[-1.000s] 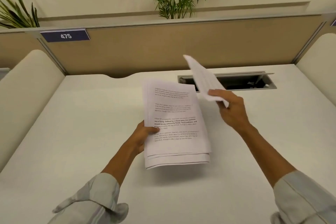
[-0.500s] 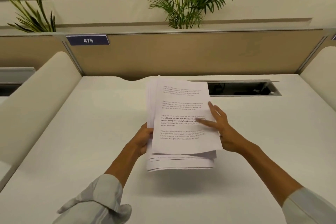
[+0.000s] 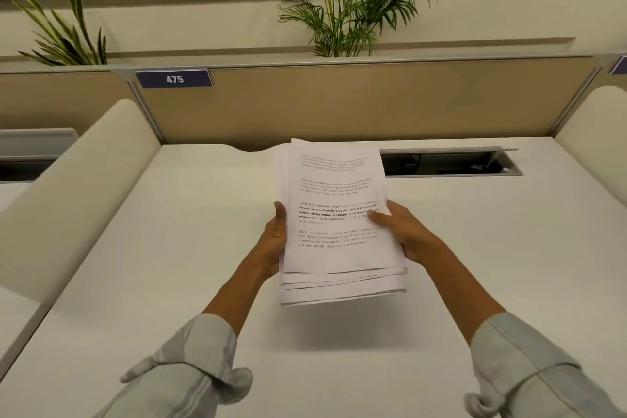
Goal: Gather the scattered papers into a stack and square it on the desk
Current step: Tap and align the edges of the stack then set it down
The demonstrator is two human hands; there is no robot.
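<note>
Two hands (image 3: pixel 339 237) around paper stack (image 3: pixel 336 214)

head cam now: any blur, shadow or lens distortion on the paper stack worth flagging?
Head view: stack of papers is lit evenly with no glare; the bold lines read, the finer print is soft. Its soft shadow falls on the desk below it, apart from its lower edge. Left hand and right hand look sharp. Wide-angle bending shows at the divider panels and edges.

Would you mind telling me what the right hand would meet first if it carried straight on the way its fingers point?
The right hand points inward across the stack of papers it grips; beyond the sheets, likely the left hand, though depth is unclear.
</note>
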